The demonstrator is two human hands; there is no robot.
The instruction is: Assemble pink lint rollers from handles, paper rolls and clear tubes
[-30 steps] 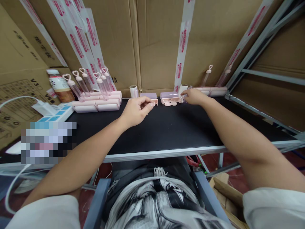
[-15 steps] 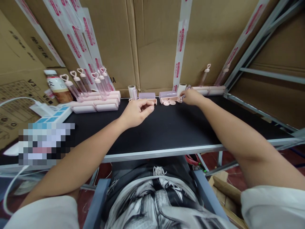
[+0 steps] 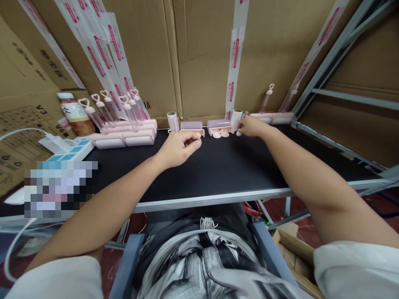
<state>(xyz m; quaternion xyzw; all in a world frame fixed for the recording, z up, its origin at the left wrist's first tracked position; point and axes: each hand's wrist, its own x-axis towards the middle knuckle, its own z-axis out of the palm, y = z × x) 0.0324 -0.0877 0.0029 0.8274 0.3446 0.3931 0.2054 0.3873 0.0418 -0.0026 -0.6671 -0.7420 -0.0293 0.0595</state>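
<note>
Black tabletop (image 3: pixel 218 166); left hand (image 3: pixel 179 147) hovering, fingers curled.

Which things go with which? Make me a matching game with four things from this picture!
Things:
1. bottle
2. table
3. discs
4. right hand

Clues:
A. just beside an upright white tube
B. round, flat and pink
C. at the left, with a white cap
D. black on top

Right pairs: 1-C, 2-D, 3-B, 4-A
</note>
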